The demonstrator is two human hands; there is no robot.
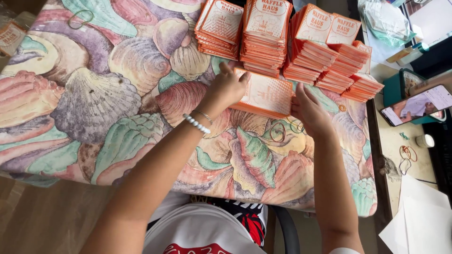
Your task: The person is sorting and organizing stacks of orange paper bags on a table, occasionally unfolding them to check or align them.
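Both my hands are clamped on one small stack of orange cards (264, 95), squaring it up. My left hand (227, 88) grips its left end, fingers curled over the top edge, thumb on the near side. My right hand (308, 110) presses the right end, fingers flat against the edge. A bead bracelet (196, 123) and a thin chain sit on my left wrist.

The stack rests on a tablecloth (94, 99) printed with big seashells in purple, pink, teal and tan. It drapes over the near table edge towards my lap.

Just beyond my hands stand more card piles (287, 40), four or five in a row, the right ones fanned and slipping sideways. Rubber bands (278, 132) lie on the cloth just below and between my hands, one touching near my right wrist, I think; the print makes it hard to tell. Another loose band (80, 19) is far off beyond my left hand.

Right of my right hand is a second, plain desk (393, 136) with a phone (416, 104) propped up, screen lit, more bands (406, 153), a small tape roll (427, 140) and white paper sheets (423, 216). Wooden floor (42, 221) shows below my left arm. A chair edge (288, 230) is under me.
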